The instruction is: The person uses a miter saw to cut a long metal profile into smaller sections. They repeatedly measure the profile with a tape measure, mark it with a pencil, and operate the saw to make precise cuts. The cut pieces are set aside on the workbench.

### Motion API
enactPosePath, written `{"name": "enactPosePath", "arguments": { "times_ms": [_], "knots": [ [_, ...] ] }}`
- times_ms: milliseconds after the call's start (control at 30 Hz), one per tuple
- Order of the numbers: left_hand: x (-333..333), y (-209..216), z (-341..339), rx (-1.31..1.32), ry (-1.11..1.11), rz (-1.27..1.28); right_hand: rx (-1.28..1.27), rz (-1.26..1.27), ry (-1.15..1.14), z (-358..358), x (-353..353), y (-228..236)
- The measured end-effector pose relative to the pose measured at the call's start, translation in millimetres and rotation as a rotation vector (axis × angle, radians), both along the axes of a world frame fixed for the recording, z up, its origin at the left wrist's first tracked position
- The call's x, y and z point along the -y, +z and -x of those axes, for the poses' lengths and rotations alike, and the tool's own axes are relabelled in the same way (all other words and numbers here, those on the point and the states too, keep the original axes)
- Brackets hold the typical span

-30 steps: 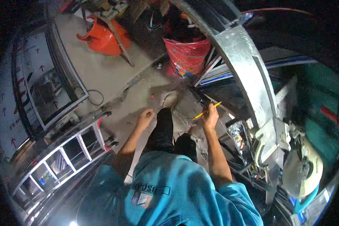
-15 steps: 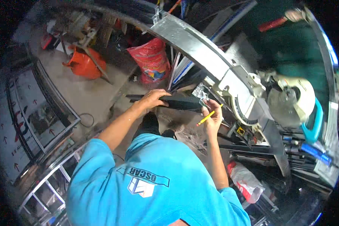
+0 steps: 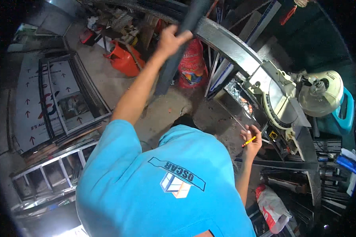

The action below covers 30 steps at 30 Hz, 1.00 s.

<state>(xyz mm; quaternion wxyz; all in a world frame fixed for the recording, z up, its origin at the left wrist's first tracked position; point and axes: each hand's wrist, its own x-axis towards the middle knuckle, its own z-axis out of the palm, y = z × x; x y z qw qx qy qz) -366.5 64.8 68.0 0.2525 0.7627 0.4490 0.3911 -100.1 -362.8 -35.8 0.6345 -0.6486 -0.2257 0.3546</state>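
Note:
My left hand (image 3: 172,42) is wrapped round a long dark bar (image 3: 174,65), which looks like a metal profile. It stands steeply tilted in front of me, its lower end above the floor or on it; I cannot tell which. My thumb lies across its face, and the other fingers are partly hidden. Lower and to the right, my right hand (image 3: 254,145) has a short yellow pencil (image 3: 249,141) between its curled fingers. Nearest to this hand is the miter saw (image 3: 281,98), with a pale body and a teal handle.
A long metal bench (image 3: 225,41) runs from the top toward the saw. Behind the bar stand a red sack (image 3: 192,65) and an orange container (image 3: 124,59). Framed panels (image 3: 63,93) and a ladder (image 3: 51,177) lie on the left. A white-and-red bag (image 3: 273,207) sits at lower right.
My left hand has risen forward, swinging the dark bar from nearly level to steeply tilted. My right hand has come off the bar and moved right and lower with the pencil.

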Motion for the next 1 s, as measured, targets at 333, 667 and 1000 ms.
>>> {"name": "enactPosePath", "arguments": {
  "times_ms": [333, 667, 1000],
  "knots": [
    [-70.6, -27.0, 75.2, 0.948, 0.465, 0.620, -0.047, 0.045, 0.139, 10.7, -8.0, 22.6],
    [81.0, -130.5, -64.8, 1.064, 0.414, 0.999, 0.387, -0.113, 0.083, 3.2, -5.5, 18.6],
    [151.6, -103.2, -120.9, 0.762, 0.232, 1.110, 0.271, -0.009, -0.235, -50.2, 47.3, 16.3]
  ]
}}
